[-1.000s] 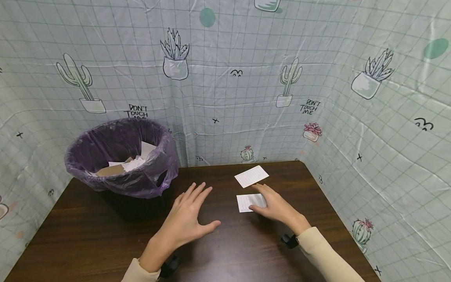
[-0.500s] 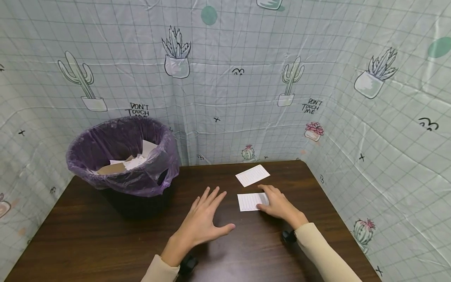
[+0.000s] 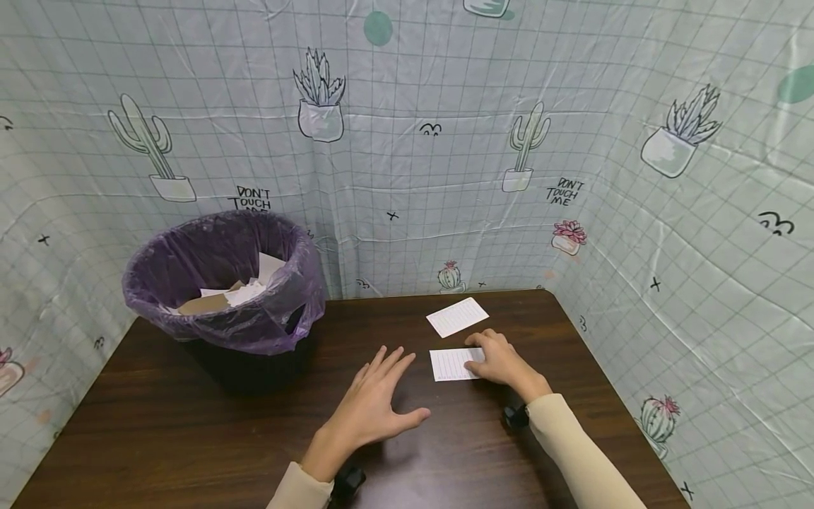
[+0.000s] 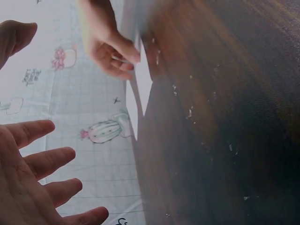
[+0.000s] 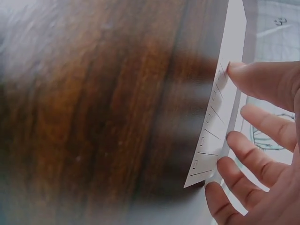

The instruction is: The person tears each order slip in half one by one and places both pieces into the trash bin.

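Head feed: I see the left hand (image 3: 372, 408) above the table (image 3: 191, 431), fingers spread, thumb out. Right hand (image 3: 502, 360) is at the right end of the nearer white card (image 3: 450, 365); the second card (image 3: 458, 317) lies just beyond, angled to it.

Right wrist feed gives me detail head lacks: thumb (image 5: 265, 82) tip on the ruled, printed face, fingers (image 5: 253, 152) bent and spaced apart alongside the card. Can't tell if that's a pinch.

Left wrist feed gets me a low side view of both cards, plus small pale specks on the table.

Bin (image 3: 248, 375) shows only on head: dark, at left, purple liner (image 3: 222, 336) over the rim, white paper (image 3: 249, 292) and a brown piece (image 3: 203, 305) inside.

Table: dark wood grain, sheen toward the front. Room: pale grid-pattern curtain (image 3: 394, 177) at back and sides, cactus prints, "DON'T TOUCH ME" lettering.
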Available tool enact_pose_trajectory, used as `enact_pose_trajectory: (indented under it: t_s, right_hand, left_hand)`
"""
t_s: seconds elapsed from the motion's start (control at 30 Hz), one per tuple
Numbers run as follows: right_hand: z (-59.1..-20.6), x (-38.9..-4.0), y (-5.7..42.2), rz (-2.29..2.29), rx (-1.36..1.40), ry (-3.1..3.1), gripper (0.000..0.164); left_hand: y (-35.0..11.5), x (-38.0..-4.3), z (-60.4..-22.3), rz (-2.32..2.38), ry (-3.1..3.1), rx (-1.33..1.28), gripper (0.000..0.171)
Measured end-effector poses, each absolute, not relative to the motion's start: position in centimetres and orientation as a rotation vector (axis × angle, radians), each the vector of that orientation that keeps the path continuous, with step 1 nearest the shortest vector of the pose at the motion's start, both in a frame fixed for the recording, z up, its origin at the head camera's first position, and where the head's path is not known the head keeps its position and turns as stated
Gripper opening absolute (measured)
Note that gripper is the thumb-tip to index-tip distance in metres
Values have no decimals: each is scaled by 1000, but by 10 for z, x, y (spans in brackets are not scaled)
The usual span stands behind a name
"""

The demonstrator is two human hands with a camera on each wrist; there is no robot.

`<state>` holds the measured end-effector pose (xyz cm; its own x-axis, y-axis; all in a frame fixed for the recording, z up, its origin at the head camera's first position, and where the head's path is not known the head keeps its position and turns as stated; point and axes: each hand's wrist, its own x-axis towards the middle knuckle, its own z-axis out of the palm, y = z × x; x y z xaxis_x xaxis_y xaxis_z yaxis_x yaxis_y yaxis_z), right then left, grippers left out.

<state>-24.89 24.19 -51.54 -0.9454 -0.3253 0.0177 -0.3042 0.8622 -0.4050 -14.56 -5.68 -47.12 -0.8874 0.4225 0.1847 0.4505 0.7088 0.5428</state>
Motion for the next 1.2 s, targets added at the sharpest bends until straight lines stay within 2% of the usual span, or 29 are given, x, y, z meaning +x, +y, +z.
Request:
enact_pose_trajectory:
  t_s: [0.33, 0.57, 0.93, 1.2]
  right_hand:
    - [-517, -251, 238, -669, -490, 2938, 36]
    - [-517, -250, 231, -730, -553, 2928, 23]
    - [-517, -243, 206, -928, -564, 2911, 22]
    - [-521, -235, 187, -979, -689, 2931, 22]
  left_hand:
    - [-56, -144, -478, -946, -2842, -718, 83]
    - [-57, -144, -483, -974, -2834, -699, 82]
    - [-64, -143, -491, -1044, -2788, -669, 77]
    - [-71, -146, -496, -1059, -2772, -599, 71]
